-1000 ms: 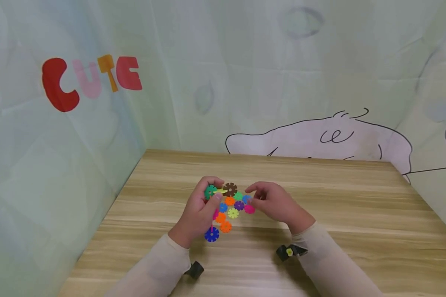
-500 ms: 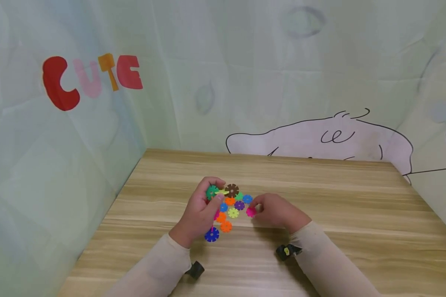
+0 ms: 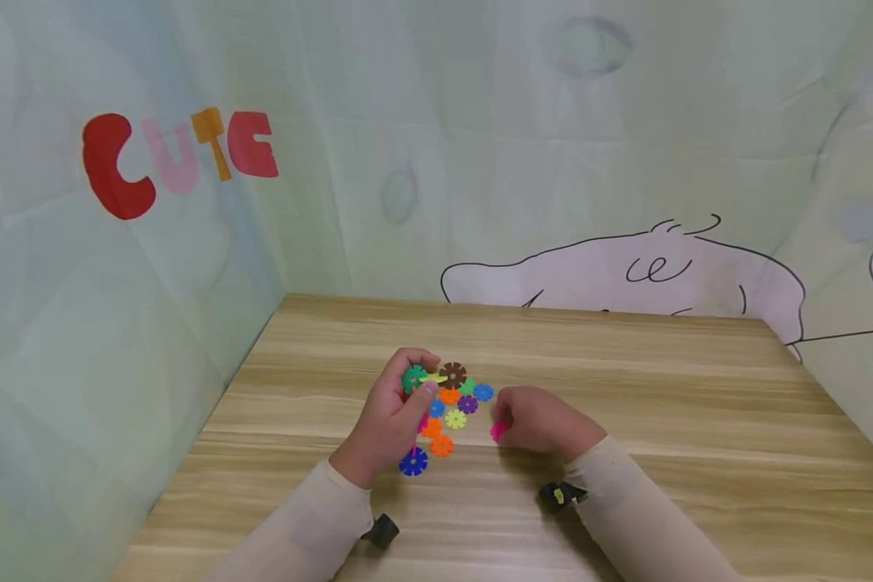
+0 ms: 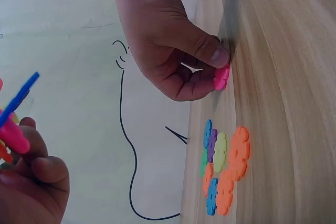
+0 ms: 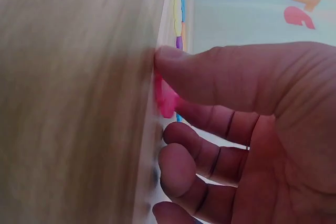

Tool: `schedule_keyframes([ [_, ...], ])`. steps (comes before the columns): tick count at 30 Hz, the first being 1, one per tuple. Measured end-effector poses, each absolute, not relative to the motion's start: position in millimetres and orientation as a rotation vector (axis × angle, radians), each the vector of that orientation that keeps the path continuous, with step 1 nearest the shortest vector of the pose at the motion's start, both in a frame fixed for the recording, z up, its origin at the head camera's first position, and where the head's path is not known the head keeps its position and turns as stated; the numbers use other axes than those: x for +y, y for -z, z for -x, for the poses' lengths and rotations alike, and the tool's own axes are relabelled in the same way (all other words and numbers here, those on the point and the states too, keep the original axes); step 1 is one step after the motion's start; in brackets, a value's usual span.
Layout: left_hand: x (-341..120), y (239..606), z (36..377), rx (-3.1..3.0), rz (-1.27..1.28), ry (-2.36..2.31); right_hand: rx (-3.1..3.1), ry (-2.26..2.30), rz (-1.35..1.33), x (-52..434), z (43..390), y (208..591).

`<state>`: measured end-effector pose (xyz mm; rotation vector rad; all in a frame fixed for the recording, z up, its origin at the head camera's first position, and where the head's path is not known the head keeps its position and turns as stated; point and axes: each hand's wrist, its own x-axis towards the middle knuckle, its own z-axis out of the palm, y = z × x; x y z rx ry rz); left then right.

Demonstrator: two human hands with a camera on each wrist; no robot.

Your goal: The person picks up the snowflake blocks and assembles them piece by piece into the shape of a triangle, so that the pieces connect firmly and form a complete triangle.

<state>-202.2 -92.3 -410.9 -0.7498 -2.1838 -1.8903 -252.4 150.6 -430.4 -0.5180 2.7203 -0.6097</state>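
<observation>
My left hand [image 3: 387,420] grips a joined piece of notched plastic snowflake discs, raised above the table. A green disc [image 3: 413,378], a brown disc [image 3: 453,375] and a dark blue disc [image 3: 412,462] show on it; the fingers hide part of the piece. On the table beyond lie loose small discs, among them a purple disc [image 3: 468,404], a pale yellow disc [image 4: 220,152] and an orange disc [image 4: 240,153]. To their right, low at the tabletop, my right hand [image 3: 546,422] pinches a pink disc [image 5: 167,102] between thumb and finger.
The wood-grain table [image 3: 662,372] reaches back to a printed cloth wall [image 3: 378,97]. Each sleeve cuff carries a black wrist camera, the left camera [image 3: 382,531] and the right camera [image 3: 557,496], close above the tabletop.
My right hand has left the blue disc, taken hold of the pink disc and drawn it right and nearer, away from the others. The left hand has barely moved.
</observation>
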Motion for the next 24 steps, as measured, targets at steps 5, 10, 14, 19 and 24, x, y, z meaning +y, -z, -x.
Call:
schedule_keyframes([
  [5,-92,411,202,-2.186,0.748,1.886,2.713,0.634,0.516,151,252,430],
  [10,-92,411,202,-2.189,0.719,1.902,2.648,0.919,0.498,151,254,423],
  [14,-92,411,202,-2.183,0.709,1.912,2.545,1.332,0.532,153,251,408],
  [19,-92,412,202,-2.166,0.727,1.904,2.368,1.692,0.614,155,240,387],
  [24,-92,412,202,-2.155,0.747,1.909,2.169,1.811,0.699,154,233,379],
])
